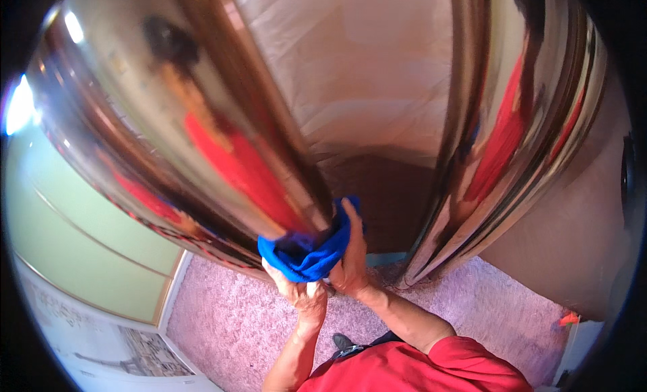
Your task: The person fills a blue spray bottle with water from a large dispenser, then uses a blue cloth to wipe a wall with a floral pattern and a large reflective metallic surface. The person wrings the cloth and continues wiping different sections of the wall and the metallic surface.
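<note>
Both hands press a blue cloth [316,258] around a tall, glossy metal column [222,114] that rises towards the upper left. My left hand [303,291] holds the cloth from below at its left side. On the right side of the cloth lies my right hand [352,255], its fingers pointing up along the fabric. The polished column mirrors a red shirt and an arm. A second shiny metal column [500,124] stands to the right, apart from both hands. Between the two is a brown panel or wall with a wrinkled, film-like surface [374,78]. Parts of the fingers are hidden by the cloth.
Mottled pinkish flooring [217,311] lies below, with a dark shoe [342,340] on it. Pale green panels [101,210] and a surface with a printed tower picture [131,351] are at the left. A brown surface [556,250] and a small orange object [568,318] are at the right.
</note>
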A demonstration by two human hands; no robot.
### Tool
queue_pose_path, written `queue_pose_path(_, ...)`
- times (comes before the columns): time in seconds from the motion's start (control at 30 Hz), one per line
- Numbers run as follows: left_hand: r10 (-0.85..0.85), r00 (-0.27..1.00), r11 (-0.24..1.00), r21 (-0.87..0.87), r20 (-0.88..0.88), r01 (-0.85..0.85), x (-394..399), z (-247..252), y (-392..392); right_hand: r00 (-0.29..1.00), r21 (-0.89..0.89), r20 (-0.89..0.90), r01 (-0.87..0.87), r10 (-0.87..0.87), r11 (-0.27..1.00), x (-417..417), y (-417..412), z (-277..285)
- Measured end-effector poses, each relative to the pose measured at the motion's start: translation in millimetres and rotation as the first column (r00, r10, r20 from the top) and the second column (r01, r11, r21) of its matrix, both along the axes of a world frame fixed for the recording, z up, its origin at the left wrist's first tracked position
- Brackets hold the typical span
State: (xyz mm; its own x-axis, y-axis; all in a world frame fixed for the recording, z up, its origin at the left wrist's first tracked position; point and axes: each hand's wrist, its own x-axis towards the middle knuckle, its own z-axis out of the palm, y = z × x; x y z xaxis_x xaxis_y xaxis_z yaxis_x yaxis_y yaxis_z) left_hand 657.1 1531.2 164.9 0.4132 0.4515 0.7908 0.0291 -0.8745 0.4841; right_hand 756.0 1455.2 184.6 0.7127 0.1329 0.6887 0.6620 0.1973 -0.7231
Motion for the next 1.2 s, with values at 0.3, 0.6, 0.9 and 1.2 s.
queue_pose_path(0.3,-0.035,0.999,0.883,-0.469,-0.033,0.015,-12,-27,0,0.995,-0.069,-0.057,-0.086,0.082,0.994,0,15,-52)
queue_pose_path(0.6,0.008,0.996,0.913,-0.406,-0.086,-0.042,-7,10,-24,0.962,-0.154,-0.136,-0.257,0.237,0.954,-1,16,-84)
queue_pose_path(0.9,-0.016,0.986,0.929,-0.363,0.165,0.076,24,90,-27,0.947,0.021,-0.066,-0.314,0.315,0.949,27,-11,26)
queue_pose_path(1.2,0.422,0.899,0.777,0.558,-0.118,-0.292,-2,22,11,0.982,-0.043,0.019,-0.188,0.189,0.981,18,10,14)
